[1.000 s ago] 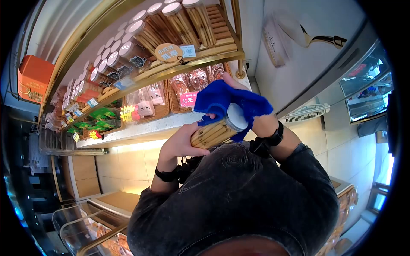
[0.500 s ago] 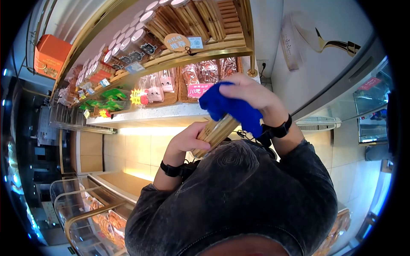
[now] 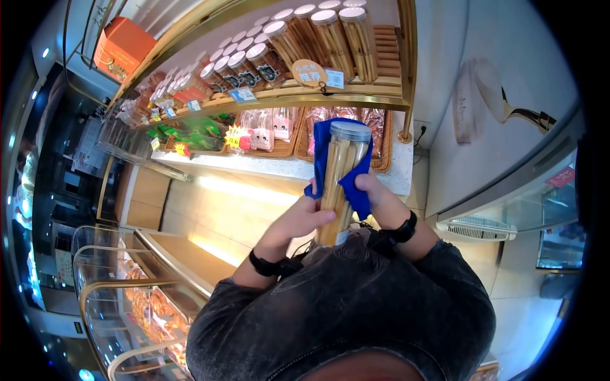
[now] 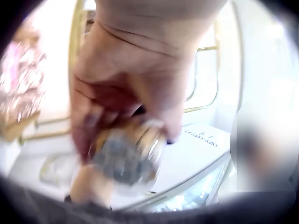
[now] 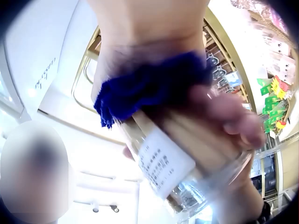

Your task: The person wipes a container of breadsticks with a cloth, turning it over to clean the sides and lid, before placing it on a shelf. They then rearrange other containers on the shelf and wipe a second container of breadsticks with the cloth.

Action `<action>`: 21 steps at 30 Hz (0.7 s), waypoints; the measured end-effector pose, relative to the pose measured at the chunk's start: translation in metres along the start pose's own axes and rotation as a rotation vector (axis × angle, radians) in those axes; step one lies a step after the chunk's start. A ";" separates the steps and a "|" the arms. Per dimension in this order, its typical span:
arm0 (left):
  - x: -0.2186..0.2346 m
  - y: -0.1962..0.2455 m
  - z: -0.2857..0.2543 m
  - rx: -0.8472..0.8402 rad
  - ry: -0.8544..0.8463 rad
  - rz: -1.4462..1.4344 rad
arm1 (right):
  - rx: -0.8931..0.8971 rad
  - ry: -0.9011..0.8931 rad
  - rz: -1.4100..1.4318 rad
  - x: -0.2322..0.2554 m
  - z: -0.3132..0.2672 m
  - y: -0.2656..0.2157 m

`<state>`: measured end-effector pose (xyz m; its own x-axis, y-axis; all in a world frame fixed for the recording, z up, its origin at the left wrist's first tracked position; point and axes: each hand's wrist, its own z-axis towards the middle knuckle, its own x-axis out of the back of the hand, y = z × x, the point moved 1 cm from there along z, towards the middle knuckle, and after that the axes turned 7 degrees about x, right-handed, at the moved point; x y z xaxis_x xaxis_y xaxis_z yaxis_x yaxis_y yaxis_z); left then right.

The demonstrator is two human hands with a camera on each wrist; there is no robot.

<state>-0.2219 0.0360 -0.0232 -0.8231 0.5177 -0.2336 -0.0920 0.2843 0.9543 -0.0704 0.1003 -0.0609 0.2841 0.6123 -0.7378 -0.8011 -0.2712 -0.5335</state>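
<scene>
A clear jar of long pale sticks (image 3: 337, 190) with a silvery lid (image 3: 351, 131) stands nearly upright before the chest in the head view. The left hand (image 3: 305, 219) grips its lower left side, thumb across the front. A blue cloth (image 3: 322, 149) wraps behind and beside the jar, and the right hand (image 3: 379, 195) holds it against the jar's right side. In the left wrist view the left hand (image 4: 133, 84) curls round the blurred jar (image 4: 124, 156). The right wrist view shows a white printed label (image 5: 163, 163) near the jar's end, below the bunched cloth (image 5: 149, 84).
Behind the hands, a wooden shelf (image 3: 375, 96) carries several lidded jars (image 3: 360, 44). Below it, wicker baskets (image 3: 286, 148) of packets stand on a white counter (image 3: 399, 166). An orange box (image 3: 124, 49) is at upper left, a clear display case (image 3: 101, 260) at lower left.
The jar has swung to nearly upright, its lid showing again at the top. The right hand has moved from above the cloth down to the jar's right side. The view has shifted left.
</scene>
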 end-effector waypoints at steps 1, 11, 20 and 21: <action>0.006 0.004 0.001 -0.016 0.075 0.271 | -0.030 0.026 0.088 0.003 -0.002 0.000; 0.030 0.114 0.046 -0.509 -0.102 1.075 | -0.207 0.000 0.147 -0.034 -0.028 -0.014; 0.046 0.120 0.074 -0.106 -0.320 0.891 | -0.343 0.005 0.359 -0.006 -0.015 0.001; 0.048 0.121 0.074 -0.051 -0.306 0.820 | -0.337 0.006 0.357 -0.002 -0.015 0.001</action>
<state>-0.2307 0.1552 0.0673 -0.4549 0.7388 0.4971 0.4321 -0.3050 0.8487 -0.0637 0.0880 -0.0658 0.0262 0.4330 -0.9010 -0.6346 -0.6892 -0.3497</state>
